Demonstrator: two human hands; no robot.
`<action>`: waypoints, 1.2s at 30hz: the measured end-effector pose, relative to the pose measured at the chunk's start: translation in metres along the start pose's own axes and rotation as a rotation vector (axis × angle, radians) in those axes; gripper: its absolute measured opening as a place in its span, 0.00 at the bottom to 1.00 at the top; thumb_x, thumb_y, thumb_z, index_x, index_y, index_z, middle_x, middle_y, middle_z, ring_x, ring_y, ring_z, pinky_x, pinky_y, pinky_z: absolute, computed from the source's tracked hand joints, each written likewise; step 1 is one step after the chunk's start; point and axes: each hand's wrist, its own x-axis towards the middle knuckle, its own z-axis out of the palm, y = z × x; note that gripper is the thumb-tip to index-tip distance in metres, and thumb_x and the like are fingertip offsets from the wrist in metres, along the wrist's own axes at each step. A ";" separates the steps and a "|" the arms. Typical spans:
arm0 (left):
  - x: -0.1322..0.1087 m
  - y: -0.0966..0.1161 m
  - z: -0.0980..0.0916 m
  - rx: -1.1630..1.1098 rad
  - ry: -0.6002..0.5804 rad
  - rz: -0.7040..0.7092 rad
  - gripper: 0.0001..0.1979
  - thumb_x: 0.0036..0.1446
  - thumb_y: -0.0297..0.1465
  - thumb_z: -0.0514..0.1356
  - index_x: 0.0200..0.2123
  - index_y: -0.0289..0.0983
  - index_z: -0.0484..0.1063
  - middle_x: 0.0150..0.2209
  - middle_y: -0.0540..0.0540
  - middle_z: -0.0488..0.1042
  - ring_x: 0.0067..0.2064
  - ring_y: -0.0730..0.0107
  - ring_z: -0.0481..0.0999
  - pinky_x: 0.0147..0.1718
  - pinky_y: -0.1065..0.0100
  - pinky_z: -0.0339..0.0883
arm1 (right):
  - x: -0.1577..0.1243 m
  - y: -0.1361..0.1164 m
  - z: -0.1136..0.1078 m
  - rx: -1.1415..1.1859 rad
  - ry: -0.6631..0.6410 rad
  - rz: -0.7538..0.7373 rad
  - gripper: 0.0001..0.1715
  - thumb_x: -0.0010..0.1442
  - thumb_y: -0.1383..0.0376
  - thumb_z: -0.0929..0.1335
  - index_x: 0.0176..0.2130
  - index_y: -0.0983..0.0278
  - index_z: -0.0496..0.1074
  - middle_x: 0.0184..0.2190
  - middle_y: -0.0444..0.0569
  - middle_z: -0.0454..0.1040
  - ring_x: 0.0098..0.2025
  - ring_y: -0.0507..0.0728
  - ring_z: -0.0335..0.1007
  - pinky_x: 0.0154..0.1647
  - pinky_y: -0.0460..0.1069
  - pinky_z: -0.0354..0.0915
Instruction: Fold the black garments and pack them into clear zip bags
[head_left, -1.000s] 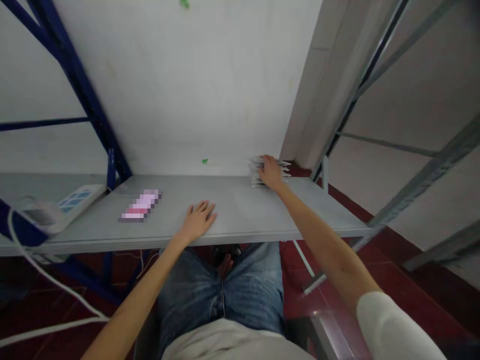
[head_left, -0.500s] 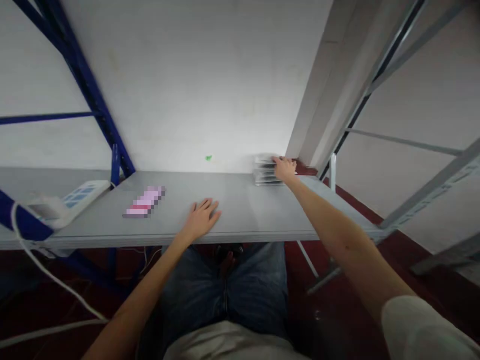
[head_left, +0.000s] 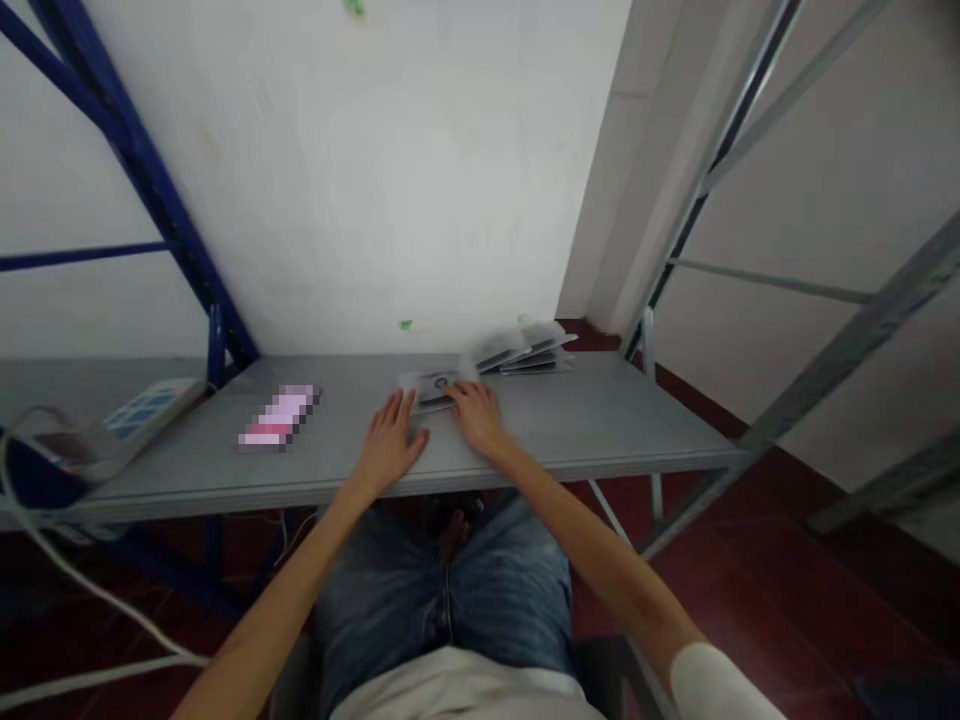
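Note:
A thin flat packet (head_left: 431, 388) in what looks like clear wrapping, dark with a round mark, lies on the grey shelf in front of me. My right hand (head_left: 480, 415) rests over its right part, fingers stretched out on top. At the packet's near left edge is my left hand (head_left: 390, 440), its fingers extended and thumb apart, lying on the shelf; whether the fingertips touch the packet I cannot tell. Behind and to the right, a loose stack of similar packets (head_left: 536, 350) leans and fans out against the wall, partly blurred.
A phone (head_left: 277, 418), pixelated, lies on the grey shelf (head_left: 600, 410) to the left. Farther left are a white power strip (head_left: 142, 415) and a white cable (head_left: 90, 555). Blue posts (head_left: 154, 190) stand at left, a grey metal frame (head_left: 697, 210) at right.
My right hand has moved left from the stack to the middle, where a packet now lies under its fingers. The stack has slumped and spread leftward. My left hand stays nearly in place.

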 end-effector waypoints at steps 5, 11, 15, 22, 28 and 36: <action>0.000 0.011 -0.010 0.052 -0.004 0.024 0.28 0.69 0.40 0.55 0.70 0.42 0.61 0.72 0.37 0.62 0.73 0.46 0.58 0.70 0.34 0.47 | -0.027 -0.019 0.000 0.201 -0.002 -0.112 0.31 0.70 0.72 0.61 0.68 0.55 0.67 0.65 0.49 0.72 0.65 0.62 0.63 0.65 0.58 0.62; -0.001 0.013 -0.014 0.039 0.020 0.020 0.22 0.71 0.41 0.53 0.64 0.42 0.68 0.67 0.38 0.70 0.69 0.47 0.66 0.70 0.32 0.47 | -0.043 0.007 -0.003 0.319 0.085 0.000 0.28 0.66 0.73 0.67 0.63 0.62 0.71 0.59 0.55 0.73 0.61 0.61 0.67 0.64 0.55 0.63; 0.000 0.011 -0.013 0.020 0.035 0.043 0.21 0.73 0.39 0.50 0.63 0.39 0.68 0.66 0.36 0.71 0.69 0.48 0.67 0.68 0.36 0.54 | -0.047 0.018 -0.009 0.360 0.106 0.070 0.16 0.68 0.72 0.67 0.51 0.60 0.78 0.48 0.50 0.77 0.47 0.57 0.75 0.53 0.51 0.68; 0.003 0.022 -0.021 -0.005 0.168 0.327 0.19 0.70 0.40 0.57 0.60 0.40 0.71 0.64 0.38 0.72 0.67 0.51 0.68 0.71 0.41 0.50 | -0.051 0.006 -0.016 0.319 0.246 -0.046 0.10 0.71 0.66 0.68 0.47 0.58 0.81 0.44 0.49 0.79 0.47 0.58 0.75 0.51 0.50 0.68; 0.004 0.034 -0.024 -0.062 0.235 0.497 0.11 0.72 0.33 0.55 0.47 0.41 0.77 0.49 0.44 0.82 0.54 0.59 0.77 0.60 0.53 0.67 | -0.062 -0.002 -0.018 0.168 0.220 -0.228 0.11 0.72 0.63 0.68 0.47 0.55 0.83 0.45 0.49 0.80 0.48 0.58 0.73 0.51 0.51 0.66; 0.010 -0.001 -0.037 0.062 0.196 0.367 0.12 0.72 0.33 0.53 0.42 0.43 0.77 0.46 0.46 0.83 0.53 0.57 0.76 0.63 0.49 0.60 | -0.052 0.035 -0.031 0.153 0.258 -0.017 0.10 0.71 0.62 0.69 0.43 0.58 0.83 0.43 0.50 0.81 0.48 0.60 0.74 0.51 0.52 0.64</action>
